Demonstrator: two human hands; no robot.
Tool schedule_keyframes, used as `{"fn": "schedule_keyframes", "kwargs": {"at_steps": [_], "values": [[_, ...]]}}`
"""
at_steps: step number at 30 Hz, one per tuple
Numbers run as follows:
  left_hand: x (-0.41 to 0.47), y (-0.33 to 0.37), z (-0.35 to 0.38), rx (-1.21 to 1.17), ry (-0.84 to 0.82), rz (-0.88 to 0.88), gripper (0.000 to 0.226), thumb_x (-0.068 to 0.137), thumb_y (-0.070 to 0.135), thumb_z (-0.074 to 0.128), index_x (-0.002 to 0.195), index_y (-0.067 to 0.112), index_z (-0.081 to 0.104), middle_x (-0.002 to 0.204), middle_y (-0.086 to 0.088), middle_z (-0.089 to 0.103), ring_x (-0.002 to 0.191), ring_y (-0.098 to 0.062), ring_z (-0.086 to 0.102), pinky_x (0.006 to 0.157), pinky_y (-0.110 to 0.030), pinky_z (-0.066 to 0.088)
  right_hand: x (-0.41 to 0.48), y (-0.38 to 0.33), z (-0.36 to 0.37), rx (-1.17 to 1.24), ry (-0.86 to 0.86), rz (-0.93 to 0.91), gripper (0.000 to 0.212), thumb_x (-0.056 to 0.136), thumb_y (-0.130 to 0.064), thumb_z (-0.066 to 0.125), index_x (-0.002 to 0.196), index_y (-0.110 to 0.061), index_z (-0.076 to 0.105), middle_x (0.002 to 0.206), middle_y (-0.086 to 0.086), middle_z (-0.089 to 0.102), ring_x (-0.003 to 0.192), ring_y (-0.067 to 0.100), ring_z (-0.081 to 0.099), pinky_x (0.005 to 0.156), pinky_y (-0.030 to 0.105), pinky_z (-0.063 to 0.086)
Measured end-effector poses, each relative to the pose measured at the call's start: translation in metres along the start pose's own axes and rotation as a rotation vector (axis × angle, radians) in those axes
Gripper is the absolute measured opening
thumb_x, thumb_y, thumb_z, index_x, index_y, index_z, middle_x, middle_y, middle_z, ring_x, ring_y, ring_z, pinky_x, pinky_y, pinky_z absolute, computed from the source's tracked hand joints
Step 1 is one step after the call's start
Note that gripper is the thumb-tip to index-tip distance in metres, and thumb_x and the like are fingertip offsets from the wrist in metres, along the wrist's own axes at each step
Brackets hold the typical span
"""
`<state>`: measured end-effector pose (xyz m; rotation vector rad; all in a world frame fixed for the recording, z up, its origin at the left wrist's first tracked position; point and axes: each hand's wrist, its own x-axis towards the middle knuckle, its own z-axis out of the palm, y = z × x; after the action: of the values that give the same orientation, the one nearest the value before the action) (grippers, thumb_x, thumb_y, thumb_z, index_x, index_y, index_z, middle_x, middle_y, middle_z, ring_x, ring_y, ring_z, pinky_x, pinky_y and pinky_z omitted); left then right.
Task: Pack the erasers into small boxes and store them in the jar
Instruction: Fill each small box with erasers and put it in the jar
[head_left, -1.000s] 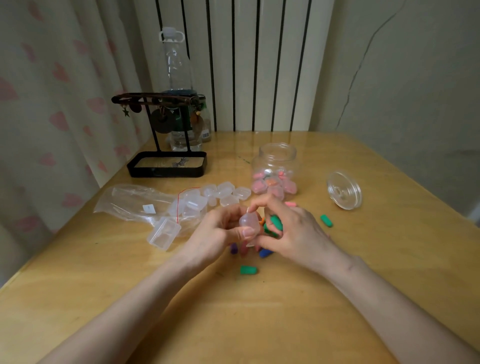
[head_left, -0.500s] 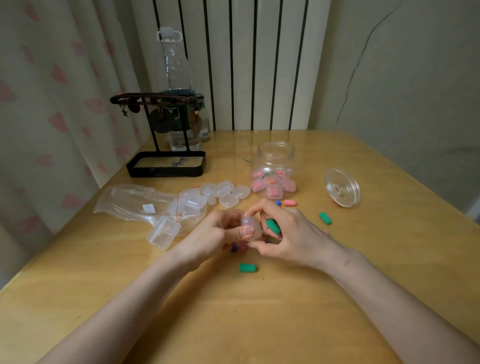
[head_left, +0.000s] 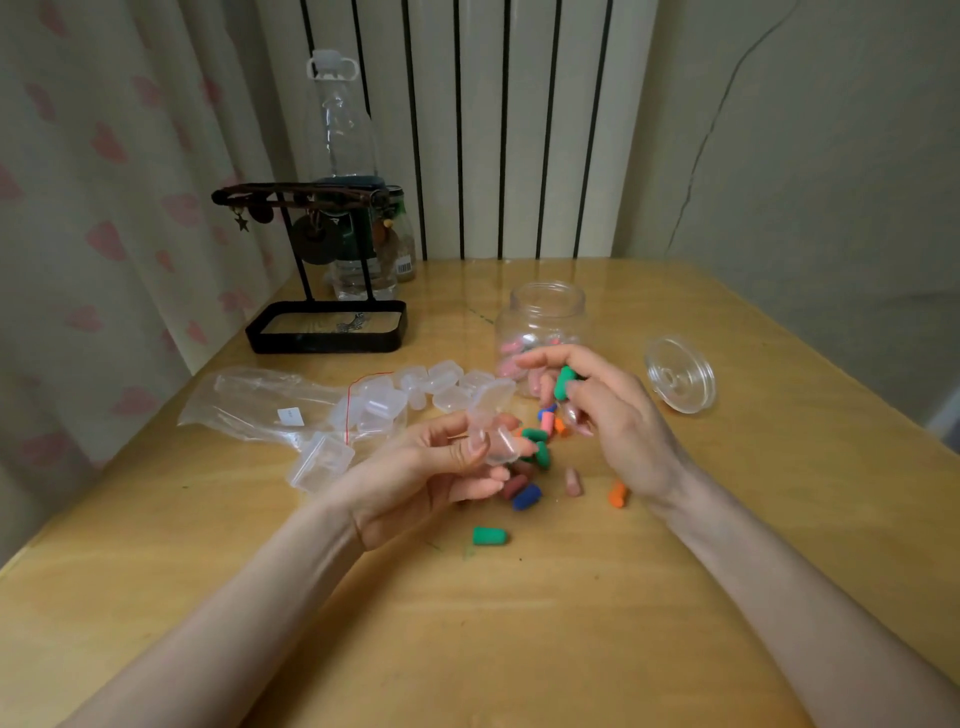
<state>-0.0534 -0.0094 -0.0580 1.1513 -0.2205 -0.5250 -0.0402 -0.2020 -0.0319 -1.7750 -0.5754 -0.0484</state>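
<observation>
Here the left hand (head_left: 431, 467) pinches a small clear box (head_left: 496, 441), its lid flipped open, just in front of the open jar (head_left: 545, 312). The right hand (head_left: 608, 415) grips a green eraser (head_left: 565, 382) in its fingertips. The eraser is closer to the jar than the box is, with its long axis roughly upright. It should need only a short drop toward the box mouth. Loose erasers (head_left: 525, 496) lie on the table (head_left: 519, 649) in front of the jar.

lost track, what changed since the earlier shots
The hands drew apart: the left hand keeps holding the small box, now flipped open; the right hand pulled away rightward, still pinching a green eraser. Jar and jar lid stayed put.
</observation>
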Motion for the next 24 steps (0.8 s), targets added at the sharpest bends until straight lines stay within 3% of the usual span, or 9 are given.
{"fn": "schedule_keyframes", "kwargs": {"at_steps": [2, 4, 9, 12, 16, 18, 20, 22, 24], "values": [[0.0, -0.001, 0.005, -0.064, 0.059, 0.056, 0.058, 0.048, 0.018, 0.086, 0.101, 0.005, 0.067, 0.094, -0.014, 0.072, 0.071, -0.019, 0.07, 0.06, -0.021, 0.057, -0.001, -0.003, 0.003, -0.001, -0.015, -0.001, 0.029, 0.089, -0.012, 0.043, 0.113, -0.023, 0.055, 0.094, 0.006, 0.061, 0.074, 0.006, 0.052, 0.05, 0.031, 0.048], [0.0, 0.0, 0.008, -0.037, 0.122, 0.101, 0.046, 0.054, 0.011, 0.077, 0.098, 0.004, 0.065, 0.088, -0.012, 0.073, 0.071, -0.02, 0.071, 0.059, -0.021, 0.057, -0.001, -0.002, 0.011, 0.006, -0.032, 0.032, 0.022, 0.09, -0.002, 0.053, 0.104, -0.019, 0.051, 0.094, 0.006, 0.067, 0.074, 0.001, 0.057, 0.048, 0.008, 0.041], [-0.002, -0.003, 0.014, 0.234, 0.171, 0.198, 0.027, 0.07, 0.0, 0.063, 0.095, 0.007, 0.058, 0.078, -0.006, 0.071, 0.069, -0.02, 0.07, 0.06, -0.021, 0.056, -0.002, 0.004, 0.023, -0.147, 0.079, -0.012, 0.013, 0.079, -0.012, 0.072, 0.072, -0.022, 0.068, 0.071, -0.009, 0.063, 0.064, -0.003, 0.055, 0.061, 0.011, 0.04], [-0.002, -0.005, 0.016, 0.253, 0.158, 0.219, 0.023, 0.075, -0.008, 0.06, 0.093, 0.006, 0.057, 0.072, -0.004, 0.07, 0.06, -0.014, 0.068, 0.053, -0.018, 0.052, -0.005, 0.003, 0.029, -0.253, 0.149, -0.068, 0.013, 0.075, -0.012, 0.076, 0.073, -0.024, 0.071, 0.073, -0.01, 0.054, 0.063, -0.002, 0.049, 0.058, 0.007, 0.036], [-0.001, -0.004, 0.016, 0.219, 0.154, 0.202, 0.029, 0.069, 0.0, 0.063, 0.097, 0.006, 0.059, 0.076, -0.006, 0.072, 0.066, -0.018, 0.07, 0.059, -0.02, 0.056, -0.003, 0.003, 0.025, -0.171, 0.255, -0.102, 0.026, 0.068, -0.007, 0.079, 0.073, -0.026, 0.064, 0.073, -0.007, 0.064, 0.062, 0.002, 0.053, 0.06, 0.015, 0.044], [-0.001, -0.003, 0.015, 0.208, 0.155, 0.194, 0.036, 0.068, 0.004, 0.064, 0.103, 0.005, 0.059, 0.08, -0.009, 0.072, 0.072, -0.02, 0.071, 0.065, -0.022, 0.056, -0.001, 0.004, 0.02, -0.159, 0.22, -0.152, 0.023, 0.069, -0.003, 0.077, 0.074, -0.024, 0.069, 0.087, -0.006, 0.066, 0.082, 0.007, 0.061, 0.07, 0.019, 0.047], [-0.001, -0.003, 0.015, 0.189, 0.148, 0.193, 0.036, 0.069, 0.005, 0.062, 0.105, 0.004, 0.06, 0.081, -0.009, 0.072, 0.072, -0.019, 0.071, 0.067, -0.023, 0.056, -0.001, 0.003, 0.018, -0.188, 0.139, -0.187, 0.023, 0.072, 0.001, 0.074, 0.083, -0.02, 0.074, 0.096, -0.003, 0.061, 0.096, 0.012, 0.059, 0.074, 0.014, 0.047], [-0.001, -0.004, 0.014, 0.166, 0.13, 0.186, 0.03, 0.071, 0.006, 0.06, 0.101, 0.005, 0.062, 0.08, -0.007, 0.072, 0.072, -0.015, 0.07, 0.066, -0.02, 0.057, -0.001, 0.001, 0.016, -0.187, 0.088, -0.189, 0.027, 0.072, 0.005, 0.071, 0.085, -0.019, 0.074, 0.092, -0.003, 0.06, 0.086, 0.007, 0.057, 0.062, 0.004, 0.043], [0.0, -0.004, 0.012, 0.129, 0.107, 0.166, 0.026, 0.072, 0.006, 0.059, 0.097, 0.006, 0.063, 0.077, -0.006, 0.071, 0.069, -0.013, 0.069, 0.062, -0.018, 0.055, -0.001, 0.001, 0.016, -0.157, 0.073, -0.215, 0.025, 0.071, 0.004, 0.072, 0.082, -0.018, 0.073, 0.088, -0.006, 0.062, 0.078, 0.007, 0.057, 0.06, 0.007, 0.043]]}}
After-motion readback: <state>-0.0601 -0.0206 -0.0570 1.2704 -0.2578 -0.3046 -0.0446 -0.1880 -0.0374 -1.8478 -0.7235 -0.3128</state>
